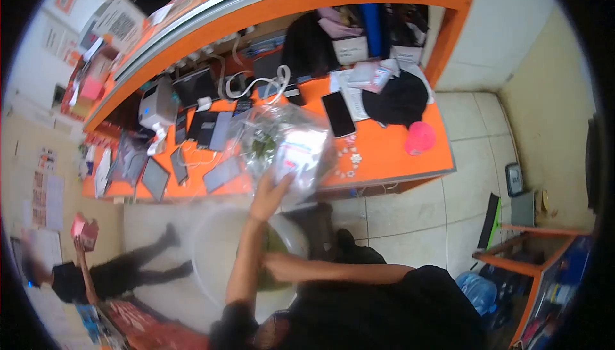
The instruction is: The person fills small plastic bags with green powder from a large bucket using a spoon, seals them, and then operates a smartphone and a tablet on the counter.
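A clear plastic bag point(291, 138), with green leaves and a white printed packet showing in it, is at the front edge of the orange counter point(384, 169). My left hand point(272, 195) grips the lower part of this bag, thumb and a finger against the plastic. Below it, my right hand point(277, 268) reaches over a large round whitish tub point(211, 254) that holds something greenish. My left forearm passes in front of its fingertips, so its grip is hidden.
A black phone point(338, 114), a black cap point(397, 99), a pink round object point(420, 138), several devices and a white cable point(275, 81) lie on the counter. Another person point(122, 273) is at the left with a pink box point(84, 231). An orange-framed rack point(528, 266) stands lower right.
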The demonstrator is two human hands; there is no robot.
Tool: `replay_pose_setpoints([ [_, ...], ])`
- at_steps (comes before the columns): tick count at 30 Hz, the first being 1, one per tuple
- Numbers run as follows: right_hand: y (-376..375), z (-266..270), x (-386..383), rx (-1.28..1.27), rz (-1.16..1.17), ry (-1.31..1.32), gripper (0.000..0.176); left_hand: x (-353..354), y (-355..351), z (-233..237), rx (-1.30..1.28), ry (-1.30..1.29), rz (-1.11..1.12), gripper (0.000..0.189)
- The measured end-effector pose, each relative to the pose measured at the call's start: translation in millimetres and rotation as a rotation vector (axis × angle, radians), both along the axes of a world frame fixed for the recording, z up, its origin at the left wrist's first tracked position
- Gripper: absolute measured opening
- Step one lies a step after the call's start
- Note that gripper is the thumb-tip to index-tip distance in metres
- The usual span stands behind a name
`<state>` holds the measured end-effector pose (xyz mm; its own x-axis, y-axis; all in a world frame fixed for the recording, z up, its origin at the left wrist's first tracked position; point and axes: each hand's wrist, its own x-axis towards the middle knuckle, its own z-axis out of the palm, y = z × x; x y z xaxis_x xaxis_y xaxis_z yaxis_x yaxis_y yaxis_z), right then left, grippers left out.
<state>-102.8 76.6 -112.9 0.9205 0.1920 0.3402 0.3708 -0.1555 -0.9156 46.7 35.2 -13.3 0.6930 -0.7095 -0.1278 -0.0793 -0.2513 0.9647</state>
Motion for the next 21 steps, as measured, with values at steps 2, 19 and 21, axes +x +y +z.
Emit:
replay_pose_setpoints([
  [2, -29.2, 53.8, 0.9, 0.206, -0.007, 0.242, 0.018, -13.6, 63.2, 19.3, -0.030, 0.021, 0.211, 0.030],
  [19, 9.9, 73.0, 12.3, -0.171, -0.158, -0.227, 0.034, -129.2, 185.7, 23.8, 0.053, -0.502, 0.743, 0.095],
  [21, 12.9, 72.7, 9.5, -0.142, -0.160, -0.219, 0.028, -129.2, 192.4, 13.7, -0.023, -0.466, 0.777, 0.091],
])
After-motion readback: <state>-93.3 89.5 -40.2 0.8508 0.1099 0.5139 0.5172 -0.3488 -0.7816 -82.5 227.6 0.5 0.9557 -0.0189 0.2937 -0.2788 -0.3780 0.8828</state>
